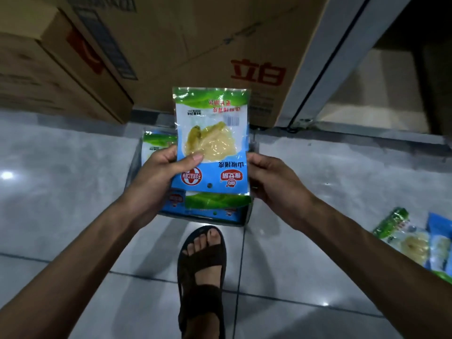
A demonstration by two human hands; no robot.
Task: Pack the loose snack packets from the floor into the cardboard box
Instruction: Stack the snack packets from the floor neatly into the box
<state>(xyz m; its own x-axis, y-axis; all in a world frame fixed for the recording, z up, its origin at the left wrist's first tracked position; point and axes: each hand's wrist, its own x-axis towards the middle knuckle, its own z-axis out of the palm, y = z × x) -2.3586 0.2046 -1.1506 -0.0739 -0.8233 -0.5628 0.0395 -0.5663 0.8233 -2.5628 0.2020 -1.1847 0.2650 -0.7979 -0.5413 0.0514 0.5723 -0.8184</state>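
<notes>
Both hands hold one snack packet [212,138] up in front of the camera, above the low cardboard box [246,216] that stands on the grey tiled floor [61,192]. The packet is blue and white with a green band at its far end, a clear window showing pale yellow food, and print that reads upside down from this view. The left hand [159,172] grips its near left corner: the thumb [195,157] lies pressed flat on the front, while the other fingers curl behind the packet, their tips out of sight. The right hand [271,179] holds the right edge, fingers curled together against it; how the fingertips sit behind the packet cannot be told. Under the held packet the box holds more packets of the same kind [215,200], lying flat, one of them showing past the left hand. A heap of loose packets [415,241] lies on the floor at the far right, well apart from the box. A foot in a brown sandal [203,265] stands on the tiles just on the near side of the box. Behind the box a large carton with red characters [195,45] rests on the floor, with another brown carton [49,69] to its left and a pale door frame [330,57] to its right.
</notes>
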